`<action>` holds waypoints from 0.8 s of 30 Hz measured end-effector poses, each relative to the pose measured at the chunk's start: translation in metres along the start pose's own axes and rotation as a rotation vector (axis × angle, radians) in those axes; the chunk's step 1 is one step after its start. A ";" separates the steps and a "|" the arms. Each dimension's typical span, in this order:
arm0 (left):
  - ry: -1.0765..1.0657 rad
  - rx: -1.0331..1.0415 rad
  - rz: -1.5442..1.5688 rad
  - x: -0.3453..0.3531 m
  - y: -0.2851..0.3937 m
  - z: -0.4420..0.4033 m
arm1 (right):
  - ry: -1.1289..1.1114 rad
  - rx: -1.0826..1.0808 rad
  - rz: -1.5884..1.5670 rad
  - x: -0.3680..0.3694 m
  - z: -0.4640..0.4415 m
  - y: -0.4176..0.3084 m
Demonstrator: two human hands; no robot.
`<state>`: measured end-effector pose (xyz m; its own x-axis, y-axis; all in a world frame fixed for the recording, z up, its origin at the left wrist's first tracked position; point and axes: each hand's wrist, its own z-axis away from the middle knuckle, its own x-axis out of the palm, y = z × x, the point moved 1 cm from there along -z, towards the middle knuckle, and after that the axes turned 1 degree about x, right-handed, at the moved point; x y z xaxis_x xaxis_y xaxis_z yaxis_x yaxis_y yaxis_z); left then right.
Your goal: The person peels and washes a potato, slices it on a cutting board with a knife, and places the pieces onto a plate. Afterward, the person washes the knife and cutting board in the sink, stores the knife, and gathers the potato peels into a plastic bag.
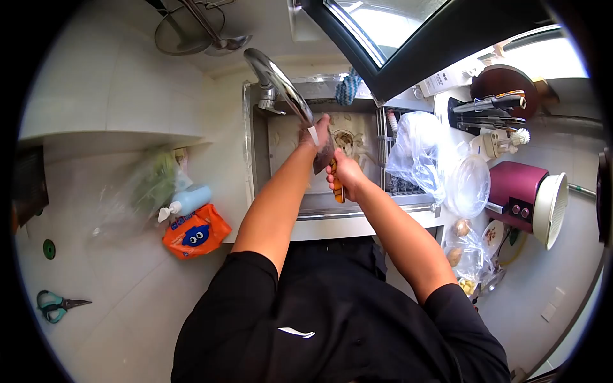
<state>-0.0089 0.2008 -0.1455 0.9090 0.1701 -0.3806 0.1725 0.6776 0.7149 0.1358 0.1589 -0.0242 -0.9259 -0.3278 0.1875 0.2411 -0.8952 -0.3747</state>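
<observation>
My right hand is wrapped round the yellow-brown handle of a kitchen knife over the sink. Its wide dark blade points up and away from me. My left hand is at the far part of the blade, under the tap spout, its fingers blurred and partly hidden. The chrome tap arches over from the back left, and a short white stream falls from it onto my left hand or wrist. Pale scraps lie on the sink bottom around the drain.
Right of the basin, a rack carries a clear plastic bag. Beyond stand a knife block and a maroon appliance. On the left counter are a blue pump bottle, an orange packet and scissors. A window frame juts overhead.
</observation>
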 end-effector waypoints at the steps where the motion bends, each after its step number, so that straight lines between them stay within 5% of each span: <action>1: -0.004 -0.006 0.003 0.002 -0.003 -0.002 | 0.003 0.007 0.001 0.000 -0.004 0.000; 3: -0.007 0.066 -0.426 0.007 -0.011 0.000 | 0.009 0.005 0.081 0.000 -0.012 -0.002; 5: 0.067 0.147 -0.164 0.032 -0.034 0.008 | 0.009 0.000 0.090 -0.003 -0.033 -0.003; 7: -0.076 0.148 0.234 0.037 -0.037 0.026 | 0.008 -0.009 0.098 -0.006 -0.048 -0.004; 9: -0.368 -0.163 0.521 0.006 0.003 0.052 | -0.055 0.051 0.164 -0.008 -0.052 -0.004; 13: -0.076 -0.212 0.518 0.005 0.022 0.044 | -0.047 0.021 0.337 -0.004 -0.036 -0.009; 16: -0.062 -0.405 0.596 0.011 0.015 0.052 | -0.019 0.045 0.507 -0.013 -0.051 -0.013; 19: -0.276 -0.476 0.823 0.020 -0.022 0.065 | 0.033 0.031 0.725 -0.020 -0.071 -0.014; 22: -0.521 -0.580 1.061 0.014 -0.040 0.081 | 0.050 -0.282 1.256 -0.014 -0.073 -0.018; 24: -0.392 -0.574 1.016 0.005 -0.032 0.096 | 0.081 -0.325 1.354 -0.009 -0.064 -0.018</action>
<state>0.0268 0.1115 -0.1138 0.6023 0.6443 0.4712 -0.7816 0.5959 0.1844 0.1216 0.1973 -0.0776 -0.0466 -0.8441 -0.5342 0.8852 0.2128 -0.4136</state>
